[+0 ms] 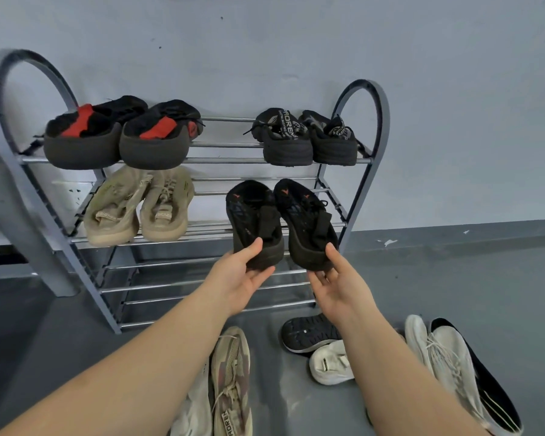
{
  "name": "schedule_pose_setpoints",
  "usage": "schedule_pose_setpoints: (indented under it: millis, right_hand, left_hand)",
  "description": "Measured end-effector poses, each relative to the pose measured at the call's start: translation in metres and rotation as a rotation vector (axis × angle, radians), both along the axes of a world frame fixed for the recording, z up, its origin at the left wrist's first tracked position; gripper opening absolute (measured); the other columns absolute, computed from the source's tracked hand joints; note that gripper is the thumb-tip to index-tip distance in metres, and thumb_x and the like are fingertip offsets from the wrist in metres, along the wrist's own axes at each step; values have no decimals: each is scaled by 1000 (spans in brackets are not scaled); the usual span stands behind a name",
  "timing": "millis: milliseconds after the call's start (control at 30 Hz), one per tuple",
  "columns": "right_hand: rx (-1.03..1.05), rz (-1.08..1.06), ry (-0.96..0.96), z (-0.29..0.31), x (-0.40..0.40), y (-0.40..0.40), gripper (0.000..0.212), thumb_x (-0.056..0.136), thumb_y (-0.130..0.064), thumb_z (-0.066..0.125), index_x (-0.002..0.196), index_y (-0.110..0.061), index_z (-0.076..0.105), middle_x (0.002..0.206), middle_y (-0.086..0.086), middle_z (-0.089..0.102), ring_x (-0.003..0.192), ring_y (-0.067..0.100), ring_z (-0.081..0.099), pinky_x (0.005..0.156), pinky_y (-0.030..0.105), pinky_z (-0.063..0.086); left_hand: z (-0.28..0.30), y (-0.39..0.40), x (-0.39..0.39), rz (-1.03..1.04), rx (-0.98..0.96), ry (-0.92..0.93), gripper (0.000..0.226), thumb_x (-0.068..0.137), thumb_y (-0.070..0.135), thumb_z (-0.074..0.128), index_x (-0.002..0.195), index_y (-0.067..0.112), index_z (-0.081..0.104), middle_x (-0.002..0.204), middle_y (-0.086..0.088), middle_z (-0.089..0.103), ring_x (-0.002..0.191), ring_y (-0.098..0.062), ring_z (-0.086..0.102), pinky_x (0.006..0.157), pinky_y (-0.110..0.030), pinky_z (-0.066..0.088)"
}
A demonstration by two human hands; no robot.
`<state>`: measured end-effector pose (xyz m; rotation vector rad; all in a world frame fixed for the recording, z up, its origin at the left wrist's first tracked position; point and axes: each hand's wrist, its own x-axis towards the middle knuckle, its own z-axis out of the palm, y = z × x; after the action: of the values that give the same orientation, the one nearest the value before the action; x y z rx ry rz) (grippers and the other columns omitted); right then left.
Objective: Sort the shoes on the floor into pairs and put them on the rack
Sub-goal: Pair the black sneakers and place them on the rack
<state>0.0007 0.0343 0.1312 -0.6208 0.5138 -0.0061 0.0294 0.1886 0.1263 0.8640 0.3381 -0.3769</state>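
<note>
Person reaches both hands to a grey metal shoe rack (364, 99) standing against a pale wall (296, 42). Left hand (238, 278) grips the heel of the left black sandal (254, 212), thumb on top, fingers curled under the sole. Right hand (335, 283) holds the heel of the right black sandal (306, 221), thumb up at the heel edge, fingers loosely curled beneath; how firm that grip is, cannot tell. Both sandals sit side by side, toes toward the wall, at the right half of the middle shelf, heels sticking out past the front rail.

Same shelf, at 9 o'clock from the sandals: beige sneaker pair (139, 206), touching each other. Top shelf, at 11 o'clock: black-and-red pair (120, 133). Top shelf, at 1 o'clock: black laced pair (306, 138). Lower shelves hold bare rails only.

On the grey floor (60, 341), at 6 o'clock from the hands: camo-pattern sneaker (232, 382), a pale shoe (192, 413) partly under the left forearm just beside it. At 5 o'clock: black shoe sole-up (307, 333) touching a small white shoe (329, 361). At 4 o'clock: white laced sneaker (444, 357) lying against a black-soled shoe (482, 369).
</note>
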Motion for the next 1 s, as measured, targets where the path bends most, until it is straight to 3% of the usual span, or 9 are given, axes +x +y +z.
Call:
schedule_pose_setpoints:
  millis: [200,367,567,833,1000]
  right_hand:
    - [47,-47,-43,-1,9,-7,21,90,-11,61,109,-3,61,111,12,67,106,22,63,81,32,53]
    - [22,-50,-62,-9,24,-19,18,91,-13,60,107,-6,62,110,10,68,101,20,65,74,28,57]
    - [-24,-42,-44,-19,45,-24,12,90,-11,60,101,-5,63,107,10,70,102,19,65,82,29,55]
    - [-2,-80,-39,-33,77,-26,15,91,-16,60,104,-9,63,108,8,70,101,16,65,82,27,52]
    - [-18,-81,-70,-39,98,-22,15,92,-18,59,103,-10,64,98,5,74,99,14,68,81,24,57]
  left_hand:
    - [-3,-25,14,0,-9,-51,38,90,13,59,127,8,52,120,-12,65,102,-22,65,79,-31,53]
    - [-12,-40,29,35,28,-76,41,90,13,59,129,10,50,122,-10,64,104,-22,64,82,-31,53]
    - [-22,-46,49,62,95,-153,45,91,13,58,134,17,47,126,-6,62,107,-20,64,85,-31,53]
    - [-30,-43,71,63,136,-190,45,91,13,58,133,23,47,126,-1,62,106,-17,64,88,-32,52]
    - [-39,-46,86,4,201,-202,50,90,16,59,137,25,42,130,-1,60,108,-18,64,92,-33,51]
